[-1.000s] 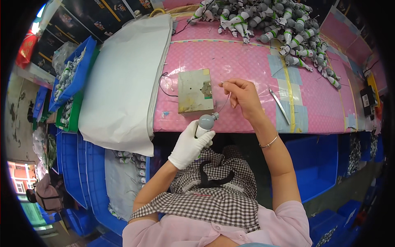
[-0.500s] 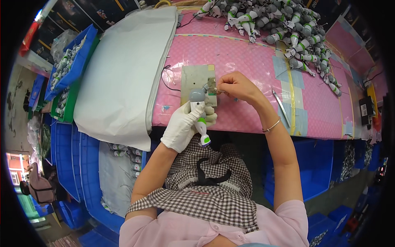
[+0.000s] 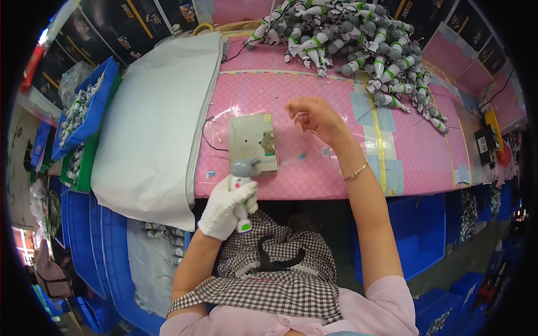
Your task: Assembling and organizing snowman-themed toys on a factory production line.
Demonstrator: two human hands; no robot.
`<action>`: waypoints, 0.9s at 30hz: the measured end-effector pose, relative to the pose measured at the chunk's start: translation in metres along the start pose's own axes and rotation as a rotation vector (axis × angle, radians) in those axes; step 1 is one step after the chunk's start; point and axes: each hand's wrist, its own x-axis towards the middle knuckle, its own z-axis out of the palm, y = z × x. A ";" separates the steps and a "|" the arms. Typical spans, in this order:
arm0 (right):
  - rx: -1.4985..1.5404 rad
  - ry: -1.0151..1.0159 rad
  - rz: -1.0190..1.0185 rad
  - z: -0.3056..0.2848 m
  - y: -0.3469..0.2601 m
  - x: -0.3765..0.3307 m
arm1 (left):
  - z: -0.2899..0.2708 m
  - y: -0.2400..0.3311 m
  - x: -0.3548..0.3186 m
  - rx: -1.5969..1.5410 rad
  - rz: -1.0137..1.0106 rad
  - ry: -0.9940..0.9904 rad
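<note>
My left hand (image 3: 222,209), in a white glove, is closed round a small toy figure (image 3: 242,168) with a rounded grey head and a white and green body. The figure is held upright, at the near edge of a flat metal plate (image 3: 245,134); part of its body is hidden by the glove. My bare right hand (image 3: 317,119) hangs above the pink table cover, right of the plate. Its fingers are loosely bent and apart, a little blurred, and I make out nothing between them.
A heap of similar figures (image 3: 372,47) lies at the far right. White sheets (image 3: 157,112) cover the table's left part. Blue bins (image 3: 84,120) stand at the left, and a blue crate (image 3: 414,235) sits below the table's right side. A dark cable (image 3: 210,140) runs beside the plate.
My left hand has drawn the figure down and left, toward me. My right hand has moved away from the figure's head; the thin metal piece at its fingertips no longer shows.
</note>
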 end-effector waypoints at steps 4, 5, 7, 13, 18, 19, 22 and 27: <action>-0.380 0.670 -0.429 -0.070 -0.003 0.062 | -0.030 0.018 -0.037 0.027 0.285 0.309; -0.378 0.659 -0.440 -0.082 -0.002 0.078 | -0.051 0.019 -0.048 0.035 0.397 0.446; -1.403 0.924 -0.908 -0.092 -0.002 0.104 | -0.091 0.022 -0.069 -0.027 0.521 0.967; -1.662 0.978 -0.502 -0.101 -0.011 0.114 | -0.225 -0.015 -0.122 0.008 0.659 1.459; -1.108 0.727 -0.604 -0.102 -0.033 0.084 | -0.370 -0.099 -0.194 -0.100 0.356 1.588; -0.906 0.687 -0.592 -0.115 -0.037 0.076 | -0.388 -0.113 -0.193 -0.116 0.342 1.602; -0.429 0.637 -0.476 -0.150 -0.055 0.043 | -0.426 -0.139 -0.193 0.117 0.066 1.662; 0.036 0.209 -0.466 -0.103 -0.060 -0.047 | -0.446 -0.148 -0.151 -0.249 0.097 1.633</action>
